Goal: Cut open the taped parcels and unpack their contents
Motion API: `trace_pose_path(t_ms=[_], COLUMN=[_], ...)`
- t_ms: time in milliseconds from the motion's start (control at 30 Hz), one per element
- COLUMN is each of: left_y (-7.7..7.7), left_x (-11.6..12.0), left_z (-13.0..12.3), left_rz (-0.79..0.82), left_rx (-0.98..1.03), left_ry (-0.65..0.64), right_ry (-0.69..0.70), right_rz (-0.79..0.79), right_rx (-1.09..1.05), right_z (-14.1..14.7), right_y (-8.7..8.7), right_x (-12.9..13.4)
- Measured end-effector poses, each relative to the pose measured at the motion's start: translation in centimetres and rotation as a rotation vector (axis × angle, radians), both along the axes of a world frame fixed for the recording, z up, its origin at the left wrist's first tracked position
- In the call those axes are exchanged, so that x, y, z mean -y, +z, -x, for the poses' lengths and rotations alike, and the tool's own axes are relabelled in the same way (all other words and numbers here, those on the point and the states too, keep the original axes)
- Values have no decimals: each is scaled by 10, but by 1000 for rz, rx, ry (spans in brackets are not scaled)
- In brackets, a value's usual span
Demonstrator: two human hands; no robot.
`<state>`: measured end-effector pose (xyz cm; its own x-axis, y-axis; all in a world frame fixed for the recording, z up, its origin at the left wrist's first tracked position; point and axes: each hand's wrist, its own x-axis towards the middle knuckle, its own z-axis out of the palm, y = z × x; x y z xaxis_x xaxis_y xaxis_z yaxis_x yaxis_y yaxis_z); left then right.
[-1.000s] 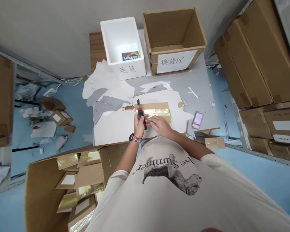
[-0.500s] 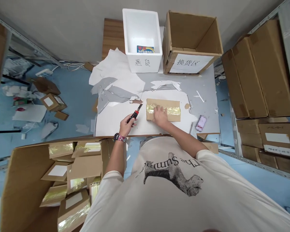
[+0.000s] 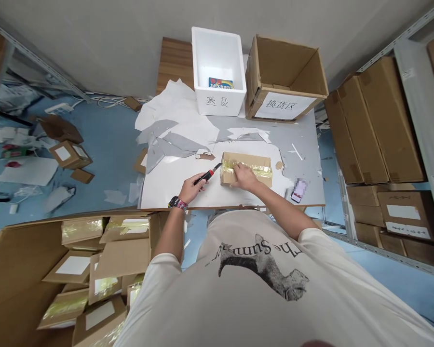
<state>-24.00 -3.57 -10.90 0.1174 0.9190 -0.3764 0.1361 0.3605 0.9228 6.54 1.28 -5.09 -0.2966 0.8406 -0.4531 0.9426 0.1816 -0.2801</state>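
My left hand (image 3: 194, 187) is wrapped round a black and red utility knife (image 3: 205, 178). Its bare blade points right, with the tip at the left end of a small cardboard box (image 3: 262, 167). Shiny yellowish tape runs lengthwise over the box top. My right hand (image 3: 245, 177) grips the box from the near side, fingers on top over the tape and thumb low at the near face. The box lies on the white-covered table (image 3: 173, 185).
Behind stand a white foam box (image 3: 219, 102) with a colourful book (image 3: 220, 83) inside and an open carton (image 3: 285, 106). A phone (image 3: 298, 190) lies at the right. Torn paper covers the left. A large carton (image 3: 21, 255) of taped parcels stands below left.
My left hand has turned the knife and brought its blade up and right to the box's left end. My right hand has shifted slightly, its fingers bending more on the box.
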Motion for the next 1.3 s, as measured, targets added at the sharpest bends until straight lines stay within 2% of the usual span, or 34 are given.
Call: trace_pose_path(t_ms=[233,467,633,767,900,967,1033,1167,1300], left_y=[0,2,9,18,21,19,15,6,1], left_x=[-1,-6,-15,-14,-6,0,6,18,28], left_z=[1,-3,0,5,3,-1,-6,-10,1], left_rz=[-71,-64,-134,-201,-216,-205,-154,64,217], left_rx=[-26,-133,-345,-525,-612,-552,-399,-80,67], left_ry=[-119,-224,-335,-352,-299,-286,-297,-234,-143], right_ry=[5,11,0,-37,-45,-42,-38,-48,-14], right_rz=[16,2,-18,-33,-45,-59,-83,-128,-203], right_rx=[102,19,-29,-53,-144,-182,-188,-152,-115], right_z=[15,8,6,8,4,2,2,5,4], right_y=[19,18,17,16,11,8,5,-2,-11], right_x=[-7,-4,-4,-3,-3,-3,-3,2,12])
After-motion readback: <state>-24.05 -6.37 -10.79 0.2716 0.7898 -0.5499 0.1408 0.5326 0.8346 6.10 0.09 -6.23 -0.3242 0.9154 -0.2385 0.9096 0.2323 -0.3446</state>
